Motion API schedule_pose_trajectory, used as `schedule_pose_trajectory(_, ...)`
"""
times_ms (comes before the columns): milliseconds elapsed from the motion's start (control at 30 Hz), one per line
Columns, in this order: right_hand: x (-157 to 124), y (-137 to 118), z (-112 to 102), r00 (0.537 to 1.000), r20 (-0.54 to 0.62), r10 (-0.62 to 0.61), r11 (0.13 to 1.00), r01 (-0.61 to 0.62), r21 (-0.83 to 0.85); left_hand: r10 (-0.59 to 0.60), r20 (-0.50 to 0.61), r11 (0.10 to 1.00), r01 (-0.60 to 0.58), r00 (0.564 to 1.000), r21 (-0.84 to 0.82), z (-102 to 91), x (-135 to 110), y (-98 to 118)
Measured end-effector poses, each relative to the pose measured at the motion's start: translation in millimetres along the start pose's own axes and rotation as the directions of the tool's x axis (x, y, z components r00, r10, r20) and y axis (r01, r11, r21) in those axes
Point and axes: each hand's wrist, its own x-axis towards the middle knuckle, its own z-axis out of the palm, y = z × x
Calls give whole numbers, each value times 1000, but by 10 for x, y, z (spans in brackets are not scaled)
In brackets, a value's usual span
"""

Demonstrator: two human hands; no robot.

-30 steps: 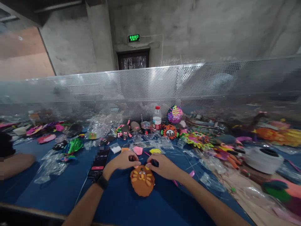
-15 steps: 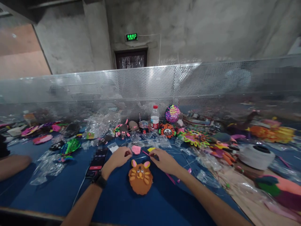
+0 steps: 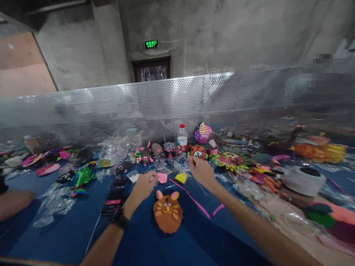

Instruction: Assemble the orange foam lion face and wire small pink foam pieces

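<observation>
A brown clay animal face (image 3: 168,220) with pink-and-yellow ears, googly eyes and orange whiskers lies on the blue table in front of me. To its upper left, my left hand (image 3: 143,187) has its fingers curled, the tips beside a flat pink clay piece (image 3: 162,178); whether they pinch anything is hidden. My right hand (image 3: 203,173) is raised farther out, fingers closed, just in front of an orange clay lion face (image 3: 198,152). What it may hold cannot be made out. Between the hands lies a yellow clay piece (image 3: 181,178). Two purple tools (image 3: 198,204) rest to the right.
A phone (image 3: 115,195) with a cable lies left of my left wrist. Clay mice (image 3: 144,156), a red-capped bottle (image 3: 182,138) and plastic wrap (image 3: 119,147) line the back, before a perforated metal screen (image 3: 155,101). A white roll (image 3: 303,181) stands right; another person's arm (image 3: 18,199) rests left.
My right hand has moved away from the yellow clay, forward and right, and its fingers have closed. The left hand stays by the pink piece, slightly shifted. The view has tilted a little.
</observation>
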Motion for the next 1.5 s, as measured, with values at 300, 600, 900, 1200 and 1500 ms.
schedule_pose_trajectory(300,1276,-362,-190,967,-238,-90,992,67,-102,104,-19,981,-100,994,169,92,-30,38)
schedule_pose_trajectory(600,1583,-344,-97,996,-75,-41,952,16,-305,151,-12,977,-148,988,153,155,-72,9)
schedule_pose_trajectory(900,1392,-513,-701,958,-178,-225,895,130,-428,168,-196,973,-132,966,188,150,-102,0)
schedule_pose_trajectory(1200,239,-1305,-1089,806,-318,-499,842,365,-397,349,-603,933,-207,717,294,-187,-37,721)
schedule_pose_trajectory(1500,-200,-1101,-1236,723,-155,-673,739,653,-164,177,-278,983,-181,944,10,-563,-438,902)
